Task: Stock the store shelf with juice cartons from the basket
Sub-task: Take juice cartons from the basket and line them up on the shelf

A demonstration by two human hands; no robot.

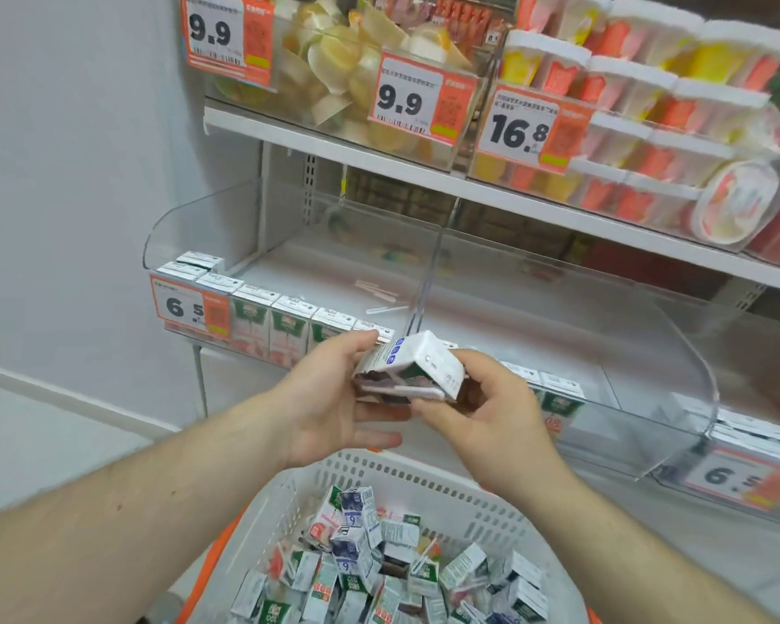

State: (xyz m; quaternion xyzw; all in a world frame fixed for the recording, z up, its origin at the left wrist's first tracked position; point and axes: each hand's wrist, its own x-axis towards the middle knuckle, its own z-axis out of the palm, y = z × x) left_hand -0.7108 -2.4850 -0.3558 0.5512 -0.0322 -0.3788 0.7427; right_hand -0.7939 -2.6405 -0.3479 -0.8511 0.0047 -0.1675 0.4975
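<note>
While the white perforated plastic basket (428, 477) of loose cartons sits below, we hold a small white-and-green juice carton (413, 369) before the clear-fronted shelf (559, 308), left hand (334, 398) and right hand (487, 412) fingers curled round its ends, long axis lying left-right, tilted.

Two bare hands, the left hand (334, 398) and the right hand (491, 416), share one small white-and-green juice carton (417, 369). One white perforated plastic basket (424, 479) carries a jumbled heap of loose cartons (365, 547), too many and too overlapped to count. About seven upright cartons (289, 326) line the left shelf compartment's front. Five orange-and-white price tags (401, 99) show: two read 9.9, one 16.8, two begin with 6.
</note>
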